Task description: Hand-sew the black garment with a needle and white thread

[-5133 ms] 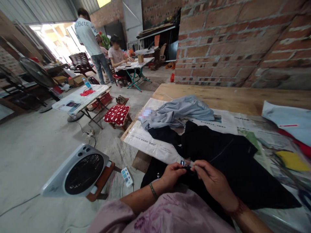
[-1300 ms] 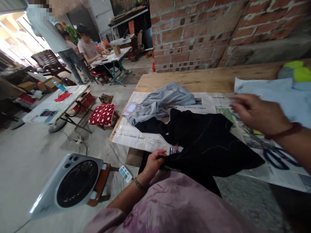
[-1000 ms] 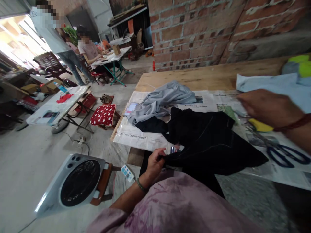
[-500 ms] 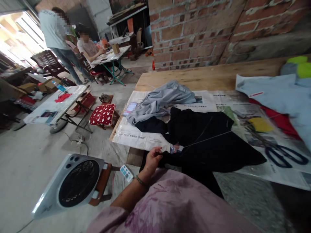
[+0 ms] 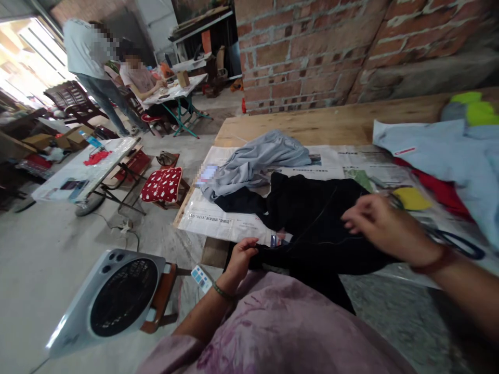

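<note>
A black garment (image 5: 312,208) lies spread over the near part of the newspaper-covered table, its front edge hanging toward my lap. My left hand (image 5: 242,257) pinches that edge at its left end. Over the right part of the black cloth, my right hand (image 5: 370,221) is raised with fingers curled together; anything held in them is too small to make out. A thin pale line, like thread, shows faintly on the cloth. Scissors (image 5: 462,245) with dark blue handles lie beside my right wrist, partly covered by it. A grey garment (image 5: 268,156) is bunched behind the black one.
Light blue cloth (image 5: 429,140), red cloth (image 5: 442,184) and a yellow piece (image 5: 413,198) lie at the right. A blurred phone (image 5: 206,175) is at the table's left edge. On the left stand a fan (image 5: 120,296) and a red stool (image 5: 161,184). Two people are farther back.
My right hand has come into view from the right, over the black garment and in front of the scissors. My left hand keeps its pinch on the edge. The view has shifted slightly.
</note>
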Action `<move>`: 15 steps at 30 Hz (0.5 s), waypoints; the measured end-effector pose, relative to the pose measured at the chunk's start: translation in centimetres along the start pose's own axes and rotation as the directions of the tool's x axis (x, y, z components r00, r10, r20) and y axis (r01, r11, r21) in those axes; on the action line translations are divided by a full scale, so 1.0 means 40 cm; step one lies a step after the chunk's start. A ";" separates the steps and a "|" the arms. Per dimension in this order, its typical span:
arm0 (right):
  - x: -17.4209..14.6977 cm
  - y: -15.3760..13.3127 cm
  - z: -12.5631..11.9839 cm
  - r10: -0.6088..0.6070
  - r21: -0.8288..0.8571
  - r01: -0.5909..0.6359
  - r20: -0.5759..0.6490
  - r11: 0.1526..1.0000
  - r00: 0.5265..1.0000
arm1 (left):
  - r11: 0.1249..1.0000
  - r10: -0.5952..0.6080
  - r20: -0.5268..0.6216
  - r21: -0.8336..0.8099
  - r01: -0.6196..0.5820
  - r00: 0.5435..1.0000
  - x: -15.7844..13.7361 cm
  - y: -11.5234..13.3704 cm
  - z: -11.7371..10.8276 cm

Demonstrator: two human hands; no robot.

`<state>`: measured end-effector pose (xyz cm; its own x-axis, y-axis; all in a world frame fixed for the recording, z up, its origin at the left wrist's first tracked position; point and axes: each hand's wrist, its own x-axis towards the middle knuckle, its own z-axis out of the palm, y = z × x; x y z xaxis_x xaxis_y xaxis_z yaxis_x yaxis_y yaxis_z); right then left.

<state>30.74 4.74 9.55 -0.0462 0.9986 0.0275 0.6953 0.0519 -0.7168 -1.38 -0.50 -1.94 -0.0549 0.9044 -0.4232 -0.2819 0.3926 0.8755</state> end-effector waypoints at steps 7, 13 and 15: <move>-0.116 0.114 0.153 0.151 0.209 -0.186 0.169 0.960 0.974 | 1.000 -0.004 0.014 -0.007 0.004 1.000 0.006 0.012 0.008; -0.190 0.113 0.187 -0.151 -0.045 0.163 0.199 0.986 0.968 | 0.999 -0.010 0.046 -0.046 0.013 0.999 0.014 0.022 0.023; -0.201 0.102 0.217 -0.278 -0.184 0.315 0.202 0.931 0.939 | 0.999 0.005 0.064 -0.037 -0.002 0.998 0.013 0.024 0.025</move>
<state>27.72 -3.19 0.35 -0.3818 0.9204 0.0844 0.7645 0.3659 -0.5307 -0.70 0.50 -1.10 0.0056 0.9150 -0.4034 -0.3172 0.3841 0.8671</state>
